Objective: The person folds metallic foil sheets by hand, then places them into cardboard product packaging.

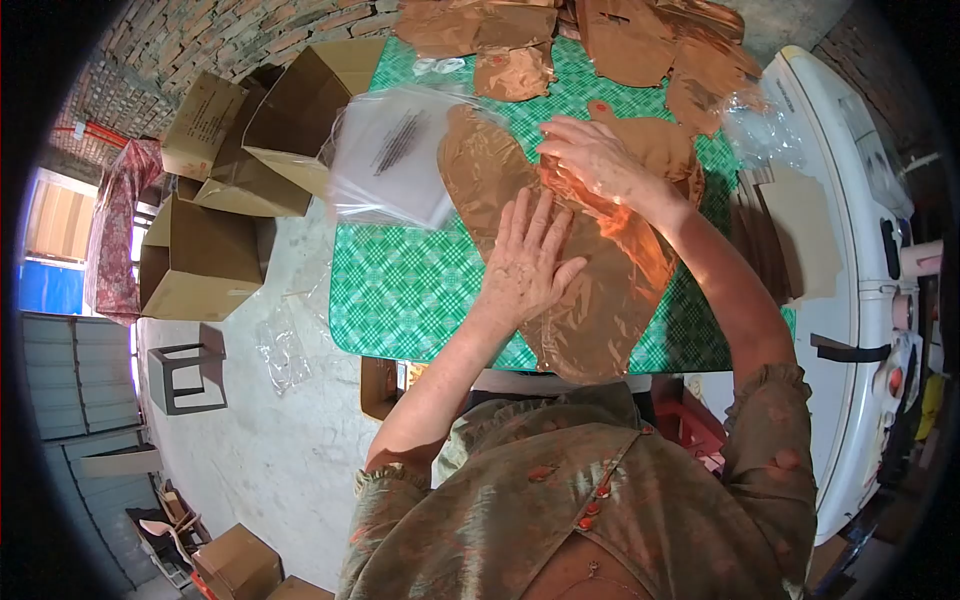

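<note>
A large flat copper-coloured foil balloon [600, 290] lies across the table in front of me, its surface creased. My left hand [530, 255] rests palm down on it, open with the fingers spread. Farther up, my right hand [600, 165] lies over the crumpled, shiny orange part of the foil, its fingers stretched out to the left; their undersides are hidden. More brown foil [655, 140] spreads behind and to the right of this hand. A stack of clear plastic bags [395, 155] with dark print lies left of the balloon.
The table wears a green checked cloth [400, 290]. More flat foil balloons [630, 45] are piled at its far edge. Crumpled clear plastic [760, 130] and brown card pieces [800, 230] lie at the right, beside a white appliance [840, 200]. Open cardboard boxes [215, 250] stand left.
</note>
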Tool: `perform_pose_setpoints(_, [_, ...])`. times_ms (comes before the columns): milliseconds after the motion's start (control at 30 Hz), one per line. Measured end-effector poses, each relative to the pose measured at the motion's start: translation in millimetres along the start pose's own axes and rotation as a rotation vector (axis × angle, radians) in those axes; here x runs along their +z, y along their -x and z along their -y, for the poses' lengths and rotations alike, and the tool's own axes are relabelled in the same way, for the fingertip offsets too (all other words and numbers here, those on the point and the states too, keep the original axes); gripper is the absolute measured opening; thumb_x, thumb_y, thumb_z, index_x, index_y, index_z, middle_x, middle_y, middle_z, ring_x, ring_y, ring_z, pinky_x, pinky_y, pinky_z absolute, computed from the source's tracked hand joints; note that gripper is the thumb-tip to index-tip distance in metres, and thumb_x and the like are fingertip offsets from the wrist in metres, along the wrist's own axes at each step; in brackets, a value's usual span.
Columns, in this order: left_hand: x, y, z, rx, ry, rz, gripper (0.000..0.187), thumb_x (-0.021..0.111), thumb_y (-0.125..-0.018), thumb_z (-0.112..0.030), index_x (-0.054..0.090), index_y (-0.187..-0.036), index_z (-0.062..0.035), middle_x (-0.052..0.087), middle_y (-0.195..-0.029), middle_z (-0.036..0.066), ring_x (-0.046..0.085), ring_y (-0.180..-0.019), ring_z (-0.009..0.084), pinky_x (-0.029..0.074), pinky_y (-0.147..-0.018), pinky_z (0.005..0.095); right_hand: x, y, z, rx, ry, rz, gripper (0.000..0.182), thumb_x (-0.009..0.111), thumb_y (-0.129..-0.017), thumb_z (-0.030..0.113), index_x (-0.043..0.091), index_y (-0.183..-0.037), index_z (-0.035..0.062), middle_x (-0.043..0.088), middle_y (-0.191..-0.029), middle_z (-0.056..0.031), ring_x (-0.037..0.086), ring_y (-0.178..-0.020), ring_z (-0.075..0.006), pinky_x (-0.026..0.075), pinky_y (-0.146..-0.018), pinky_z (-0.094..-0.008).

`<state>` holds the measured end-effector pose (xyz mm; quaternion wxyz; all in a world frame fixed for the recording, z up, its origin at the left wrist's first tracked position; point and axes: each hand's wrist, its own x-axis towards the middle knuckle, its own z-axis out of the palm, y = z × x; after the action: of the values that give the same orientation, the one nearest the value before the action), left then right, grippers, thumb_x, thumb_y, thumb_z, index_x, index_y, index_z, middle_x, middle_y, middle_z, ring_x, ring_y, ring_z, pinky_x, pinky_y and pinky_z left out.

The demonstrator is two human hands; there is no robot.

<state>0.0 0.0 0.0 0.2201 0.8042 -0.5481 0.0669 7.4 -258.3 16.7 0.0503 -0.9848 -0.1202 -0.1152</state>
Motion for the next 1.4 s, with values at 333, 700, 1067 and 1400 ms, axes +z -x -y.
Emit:
perform_pose_setpoints(333, [2.3,-0.1,-1.9,0.002,-0.005,-0.025,0.066,0.059,-0.105,-0.05,0.054,-0.151,-0.0031,0.041,-0.163,0.026,0.028,-0.156,0.0489,0.024,-0.128,0.0597,-2.5,46.2,19.7,0.226,0.162,0.005,0.055,0.054,-0.109,0.039,0.047,-0.159,0.0163,0.042,-0.165,-0.0121,0.032,-0.155,-0.0318,0.031,-0.118,-0.0604])
perform_pose_setpoints(700, [-4.7,-4.4,-4.8,0.024,-0.005,0.001,0.058,0.064,-0.102,-0.043,0.06,-0.149,-0.0098,0.046,-0.163,0.017,0.03,-0.154,0.0501,0.025,-0.127,0.0605,-7.2,38.1,16.5,0.307,0.073,0.095,0.055,0.056,-0.106,0.037,0.048,-0.157,0.0166,0.038,-0.167,-0.0121,0.031,-0.156,-0.0301,0.031,-0.116,-0.0633])
perform_pose_setpoints(1067, [-15.5,-7.4,-9.7,0.006,0.024,0.055,0.076,0.067,-0.099,-0.045,0.043,-0.162,-0.0089,0.036,-0.169,0.019,0.024,-0.157,0.0494,0.022,-0.128,0.061,-67.4,31.0,-136.2,0.903,0.209,-0.007,0.036,0.068,-0.093,0.033,0.077,-0.117,0.0074,0.075,-0.121,-0.0186,0.072,-0.114,-0.0355,0.056,-0.097,-0.0499])
perform_pose_setpoints(1400, [-15.0,-5.0,-8.8,-0.001,0.028,-0.01,0.067,0.07,-0.098,-0.042,0.054,-0.152,-0.005,0.041,-0.166,0.018,0.029,-0.157,0.0464,0.026,-0.126,0.0618,-35.1,22.2,-167.2,0.867,0.337,0.014,0.018,0.068,-0.089,0.012,0.082,-0.097,0.0026,0.079,-0.103,-0.0211,0.077,-0.098,-0.0371,0.063,-0.083,-0.0448])
